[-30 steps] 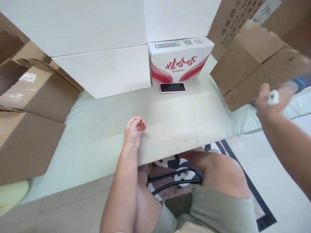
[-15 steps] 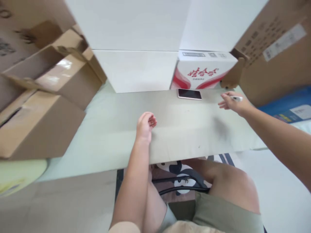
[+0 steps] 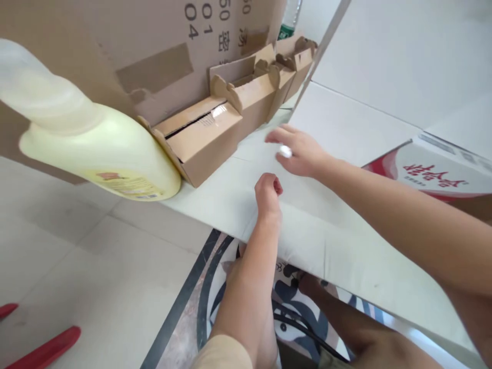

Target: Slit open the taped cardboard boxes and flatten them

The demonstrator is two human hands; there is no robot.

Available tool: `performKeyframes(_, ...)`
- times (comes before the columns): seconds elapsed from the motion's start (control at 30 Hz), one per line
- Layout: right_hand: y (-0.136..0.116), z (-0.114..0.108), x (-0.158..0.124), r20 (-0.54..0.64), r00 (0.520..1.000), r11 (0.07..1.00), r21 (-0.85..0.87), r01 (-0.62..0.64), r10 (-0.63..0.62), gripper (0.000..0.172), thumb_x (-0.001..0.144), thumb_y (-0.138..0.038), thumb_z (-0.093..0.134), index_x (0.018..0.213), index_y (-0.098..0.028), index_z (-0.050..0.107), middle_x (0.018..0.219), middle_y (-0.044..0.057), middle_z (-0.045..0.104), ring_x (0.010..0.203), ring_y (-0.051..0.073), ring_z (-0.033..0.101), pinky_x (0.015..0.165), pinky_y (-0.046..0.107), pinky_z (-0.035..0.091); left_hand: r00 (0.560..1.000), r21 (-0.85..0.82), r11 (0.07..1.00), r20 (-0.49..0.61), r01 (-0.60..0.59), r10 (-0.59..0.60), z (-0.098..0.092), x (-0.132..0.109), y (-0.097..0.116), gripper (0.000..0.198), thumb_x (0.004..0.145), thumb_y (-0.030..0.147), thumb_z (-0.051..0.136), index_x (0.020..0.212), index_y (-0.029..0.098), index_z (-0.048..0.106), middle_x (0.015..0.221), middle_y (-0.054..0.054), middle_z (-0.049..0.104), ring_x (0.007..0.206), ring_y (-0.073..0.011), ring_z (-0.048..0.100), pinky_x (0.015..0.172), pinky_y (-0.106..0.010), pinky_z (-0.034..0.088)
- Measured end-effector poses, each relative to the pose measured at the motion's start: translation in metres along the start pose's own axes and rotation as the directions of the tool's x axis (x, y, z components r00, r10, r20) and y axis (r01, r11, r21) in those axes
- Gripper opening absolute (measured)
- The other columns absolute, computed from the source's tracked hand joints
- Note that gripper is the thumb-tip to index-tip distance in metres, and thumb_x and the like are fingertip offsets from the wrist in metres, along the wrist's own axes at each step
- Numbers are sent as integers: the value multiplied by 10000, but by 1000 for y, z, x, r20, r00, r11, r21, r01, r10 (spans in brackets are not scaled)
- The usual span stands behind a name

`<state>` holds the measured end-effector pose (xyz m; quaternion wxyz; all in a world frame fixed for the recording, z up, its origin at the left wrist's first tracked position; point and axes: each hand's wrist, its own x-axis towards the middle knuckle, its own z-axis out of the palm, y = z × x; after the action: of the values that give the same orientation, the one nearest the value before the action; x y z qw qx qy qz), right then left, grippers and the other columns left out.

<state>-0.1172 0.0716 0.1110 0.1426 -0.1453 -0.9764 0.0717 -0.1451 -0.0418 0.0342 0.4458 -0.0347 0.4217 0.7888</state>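
My right hand (image 3: pixel 302 151) is stretched out over the table, close to the small cardboard boxes. A short white pen-like object (image 3: pixel 285 151) shows between its thumb and fingers; most of it is hidden, so its exact kind is unclear. Just below and to the left, my left hand (image 3: pixel 269 192) is held at the table's front part with its fingers curled in, and nothing shows in them. The nearest carton (image 3: pixel 207 138) stands left of both hands, its top flaps closed with a dark slit between them. Neither hand touches it.
Further open-topped cartons (image 3: pixel 253 92) line up behind it. A pale yellow pump bottle (image 3: pixel 126 148) stands at the table's left end. A large cardboard panel (image 3: pixel 154 31) rises behind. A red-and-white box (image 3: pixel 434 169) is at right. Red bars (image 3: pixel 49 348) show at lower left.
My view has swung to the left. My right hand has crossed from the right side to beside my left hand, carrying the white object. The phone is out of view.
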Motion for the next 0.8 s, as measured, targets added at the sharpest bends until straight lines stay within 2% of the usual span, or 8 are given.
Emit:
performKeyframes(0.1,-40,21,73,55,972,969,-88,231,-227,419,901,-193,476,1313,-161,550,1252,98,642,1125,275,614,911,422,483,999,-29,999,-36,-20,19,-7,10,12,290,830,98,467,564,190,397,539,40,368,512,-93,349,566,-244,296)
performKeyframes(0.2,-63,40,118,169,927,923,-139,358,-334,378,981,-262,433,1342,-228,537,1280,42,624,1190,259,587,970,427,446,998,-66,997,-44,-37,34,-13,16,19,256,814,112,477,582,193,406,544,39,376,526,-96,360,580,-246,304)
performKeyframes(0.33,-71,54,130,208,917,905,-195,379,-339,314,1001,-334,456,1277,-243,575,1189,39,610,1150,266,597,995,460,417,985,-38,989,-99,-143,138,-22,20,25,258,793,142,479,577,202,350,552,36,338,543,-104,352,592,-258,317)
performKeyframes(0.4,-71,51,124,162,934,908,-231,349,-318,267,977,-317,493,1201,-213,595,1166,59,594,1098,273,607,978,474,410,931,-10,954,-223,-299,289,-28,20,28,270,806,171,451,592,211,291,560,38,286,536,-111,328,584,-266,314)
performKeyframes(0.5,-70,41,109,128,960,919,-279,278,-251,164,898,-224,546,1040,-181,613,1057,67,605,1007,268,615,952,479,389,736,105,814,-372,-571,565,-35,9,38,232,812,182,407,617,218,288,568,32,268,537,-125,345,578,-279,315)
performKeyframes(0.57,-68,33,96,101,973,926,-300,229,-208,116,846,-181,562,953,-181,606,942,59,609,954,261,608,942,475,372,575,207,659,-347,-723,741,-37,-9,48,205,781,140,415,605,214,340,559,22,316,555,-134,382,587,-291,320)
performKeyframes(0.7,-61,20,48,-37,986,940,-310,143,-162,87,778,-143,570,835,-207,555,825,58,614,931,263,579,915,457,362,141,253,228,-321,-940,937,-40,-61,77,182,741,94,410,614,204,340,535,15,254,502,-149,310,567,-318,297)
performKeyframes(0.8,-51,5,-14,-168,978,955,-288,73,-125,109,769,-136,567,775,-226,507,792,60,631,944,262,577,875,429,381,-21,253,49,-267,-966,964,-46,-88,94,151,756,156,412,627,234,394,543,15,218,477,-168,257,533,-341,269)
